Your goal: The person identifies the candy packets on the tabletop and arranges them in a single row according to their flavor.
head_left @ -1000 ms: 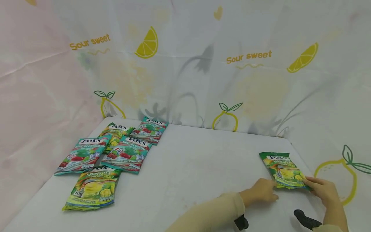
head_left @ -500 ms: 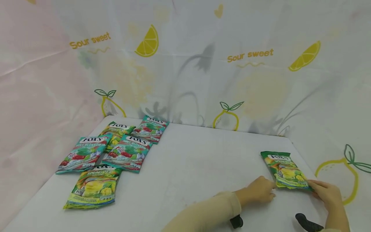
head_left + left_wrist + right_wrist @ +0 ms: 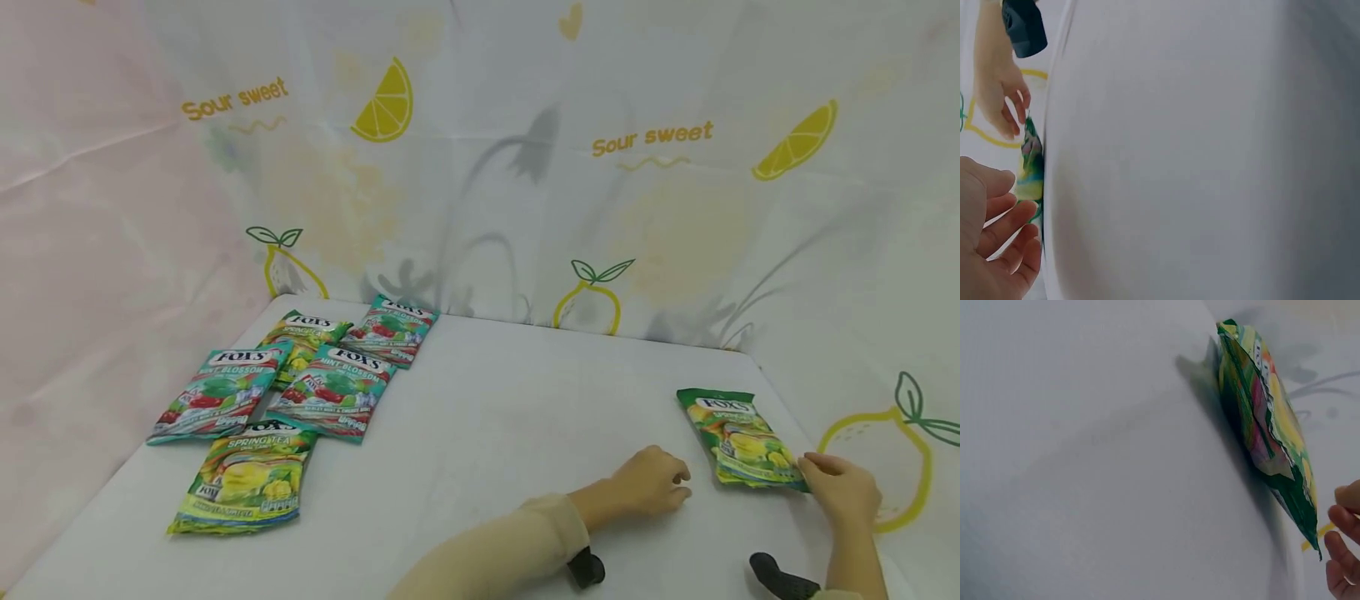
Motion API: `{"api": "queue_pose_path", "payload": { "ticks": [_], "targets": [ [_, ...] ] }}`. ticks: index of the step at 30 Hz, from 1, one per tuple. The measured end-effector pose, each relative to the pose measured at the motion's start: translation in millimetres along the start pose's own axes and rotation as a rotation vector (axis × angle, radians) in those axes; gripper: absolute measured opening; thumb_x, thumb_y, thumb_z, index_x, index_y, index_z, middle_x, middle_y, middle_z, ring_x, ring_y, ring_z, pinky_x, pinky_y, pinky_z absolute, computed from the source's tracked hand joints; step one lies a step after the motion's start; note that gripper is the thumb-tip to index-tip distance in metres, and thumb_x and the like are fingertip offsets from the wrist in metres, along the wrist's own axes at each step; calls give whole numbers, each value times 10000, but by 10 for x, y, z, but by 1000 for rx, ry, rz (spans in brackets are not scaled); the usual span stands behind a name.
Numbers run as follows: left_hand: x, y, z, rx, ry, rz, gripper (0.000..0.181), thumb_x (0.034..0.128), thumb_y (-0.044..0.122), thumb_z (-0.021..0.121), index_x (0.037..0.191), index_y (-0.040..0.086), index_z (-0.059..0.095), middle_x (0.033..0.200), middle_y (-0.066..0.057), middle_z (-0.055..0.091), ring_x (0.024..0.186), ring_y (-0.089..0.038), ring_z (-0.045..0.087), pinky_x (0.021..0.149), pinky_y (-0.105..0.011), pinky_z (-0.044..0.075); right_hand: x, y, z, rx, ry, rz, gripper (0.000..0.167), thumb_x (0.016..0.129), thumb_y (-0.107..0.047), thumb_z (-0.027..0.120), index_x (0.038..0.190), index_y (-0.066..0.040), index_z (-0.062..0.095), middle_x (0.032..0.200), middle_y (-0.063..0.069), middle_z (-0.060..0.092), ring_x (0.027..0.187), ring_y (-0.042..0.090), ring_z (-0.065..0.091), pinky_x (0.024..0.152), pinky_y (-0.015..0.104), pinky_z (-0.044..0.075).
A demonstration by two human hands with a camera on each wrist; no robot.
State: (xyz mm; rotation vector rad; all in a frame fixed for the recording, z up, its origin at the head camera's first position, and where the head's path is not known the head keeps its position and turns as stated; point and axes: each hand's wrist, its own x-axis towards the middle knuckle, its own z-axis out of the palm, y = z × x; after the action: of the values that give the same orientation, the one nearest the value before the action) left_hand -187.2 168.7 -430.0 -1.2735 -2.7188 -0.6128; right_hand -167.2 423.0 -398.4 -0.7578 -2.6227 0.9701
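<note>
A green-yellow Fox's Spring Tea candy bag (image 3: 742, 442) lies on the right side of the white table, its front up. My right hand (image 3: 845, 492) is at its lower right corner; in the right wrist view its loosely bent fingers (image 3: 1341, 544) stand just off the bag's green end (image 3: 1300, 503). My left hand (image 3: 651, 483) is left of the bag, apart from it, with relaxed fingers and nothing held. In the left wrist view, the left hand (image 3: 1000, 231) and the right hand (image 3: 1002, 94) are on either side of the candy bag (image 3: 1032, 162).
At the table's left lie three teal Mint Blossom bags (image 3: 333, 396) and two Spring Tea bags (image 3: 243, 479), partly overlapping. A lemon-printed cloth (image 3: 487, 167) stands behind the white table (image 3: 517, 417). Black wrist devices (image 3: 780, 577) are on both arms.
My left hand has drawn away from the bag toward the left. The right hand stays by the bag's corner. The bag itself has hardly moved.
</note>
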Motion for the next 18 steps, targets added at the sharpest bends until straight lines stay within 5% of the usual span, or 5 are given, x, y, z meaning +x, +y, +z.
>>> {"api": "queue_pose_path", "payload": {
  "ticks": [5,11,13,18],
  "targets": [
    [-126,-147,-69,-46,51,0,147,888,242,643,975,156,724,823,119,670,729,51,531,672,-44,357,25,-78,176,58,74,-33,339,899,-226,550,967,84,670,760,124,661,1003,356,499,870,452,353],
    [-231,-273,-141,-103,118,20,96,878,187,650,869,123,721,714,97,621,633,46,453,605,-43,321,51,-201,370,48,-36,-136,435,915,-339,555,1058,58,662,878,112,684,918,218,545,762,346,430],
    [-253,-294,-161,-109,138,35,88,871,174,656,849,118,719,701,95,617,621,51,439,601,-38,317,-94,-417,367,52,-75,-166,435,921,-265,562,1110,125,596,1005,275,640,972,318,537,773,392,431],
    [-298,-326,-191,-119,178,72,72,852,151,673,832,102,721,695,81,637,607,64,436,601,-25,322,-243,-623,435,52,-141,-271,432,921,-287,582,1102,103,619,1033,257,645,784,17,500,671,260,415]
  ]
}}
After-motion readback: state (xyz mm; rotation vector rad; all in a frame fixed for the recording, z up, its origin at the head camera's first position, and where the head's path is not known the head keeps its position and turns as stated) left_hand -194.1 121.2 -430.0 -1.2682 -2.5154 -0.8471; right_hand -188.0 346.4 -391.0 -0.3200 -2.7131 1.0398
